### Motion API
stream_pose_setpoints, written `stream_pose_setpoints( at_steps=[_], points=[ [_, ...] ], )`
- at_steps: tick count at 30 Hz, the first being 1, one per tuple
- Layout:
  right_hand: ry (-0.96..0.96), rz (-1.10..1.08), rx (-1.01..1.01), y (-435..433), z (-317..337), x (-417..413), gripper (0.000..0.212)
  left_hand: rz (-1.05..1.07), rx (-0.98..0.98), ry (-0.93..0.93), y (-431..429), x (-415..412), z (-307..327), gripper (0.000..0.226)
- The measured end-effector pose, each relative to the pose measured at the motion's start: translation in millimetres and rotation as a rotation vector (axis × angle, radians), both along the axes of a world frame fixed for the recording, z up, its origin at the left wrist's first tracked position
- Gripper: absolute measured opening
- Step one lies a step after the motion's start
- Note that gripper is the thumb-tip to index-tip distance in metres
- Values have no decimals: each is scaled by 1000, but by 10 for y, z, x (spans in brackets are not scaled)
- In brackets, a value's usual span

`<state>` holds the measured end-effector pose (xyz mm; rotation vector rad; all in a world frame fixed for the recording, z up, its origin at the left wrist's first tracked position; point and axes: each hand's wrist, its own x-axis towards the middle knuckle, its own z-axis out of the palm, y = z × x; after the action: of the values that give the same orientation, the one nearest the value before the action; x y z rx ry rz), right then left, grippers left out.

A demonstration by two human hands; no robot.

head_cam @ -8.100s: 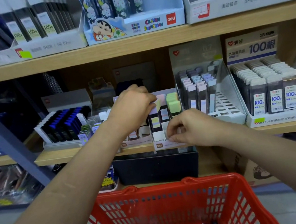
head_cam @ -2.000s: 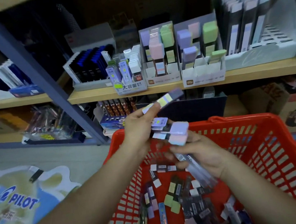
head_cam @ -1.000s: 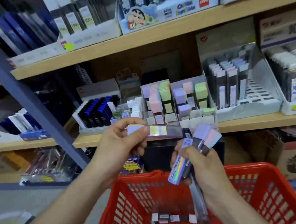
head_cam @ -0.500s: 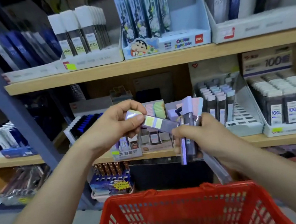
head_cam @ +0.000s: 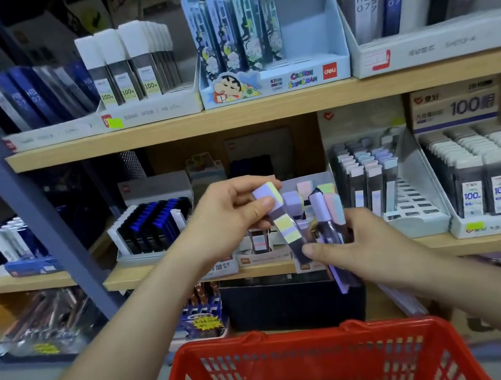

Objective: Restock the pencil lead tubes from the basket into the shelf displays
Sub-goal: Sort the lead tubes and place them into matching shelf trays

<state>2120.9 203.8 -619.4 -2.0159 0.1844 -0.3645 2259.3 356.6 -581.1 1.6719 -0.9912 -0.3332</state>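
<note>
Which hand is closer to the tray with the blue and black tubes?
Left. The left hand, holding a purple-capped tube, is just right of the blue-and-black tray. The right hand, gripping a bunch of tubes, is farther right.

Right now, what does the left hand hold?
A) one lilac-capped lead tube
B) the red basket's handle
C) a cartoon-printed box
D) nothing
A: the left hand pinches one lilac-capped lead tube by its cap end, up at shelf height above the red basket.
</note>
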Motion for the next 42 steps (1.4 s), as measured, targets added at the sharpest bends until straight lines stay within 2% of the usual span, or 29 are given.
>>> stream_pose_setpoints(
  at_steps=[4, 7, 10, 16, 21, 25, 29, 34, 37, 42],
  points=[
    [13, 30, -89, -42, -19, 1, 11, 42, -5, -21, -82, -114, -21, 19],
    [3, -50, -184, -273, 5, 13, 15, 117, 23, -108, -78, -41, 23, 18],
    [-22, -71, -159, -542, 81, -5, 13, 174, 63, -189, -78, 49, 28, 18],
    [-18, -22, -166, -685, 34, -31, 3, 312, -56, -287, -284, 72, 0, 24],
    [-18, 19, -159, -744, -44, -7, 6, 367, 28, -478, -422, 24, -73, 20],
    [-28, 20, -171, -765, -95, 25, 7, 342, 133, -611, -481, 53, -159, 21],
    [-15, -6, -218, -754, -164, 81, 8, 356, 173, -637, -557, 148, -278, 31],
    [-58, -53, -271, -736, -184, 117, 10, 397, 150, -647, -627, 219, -270, 27],
    [-94, -79, -288, -718, -200, 120, 12, 347, 233, -660, -638, 246, -316, 24],
    [-147, -119, -296, -687, -202, 143, 14, 291, 311, -834, -671, 272, -323, 21]
  ],
)
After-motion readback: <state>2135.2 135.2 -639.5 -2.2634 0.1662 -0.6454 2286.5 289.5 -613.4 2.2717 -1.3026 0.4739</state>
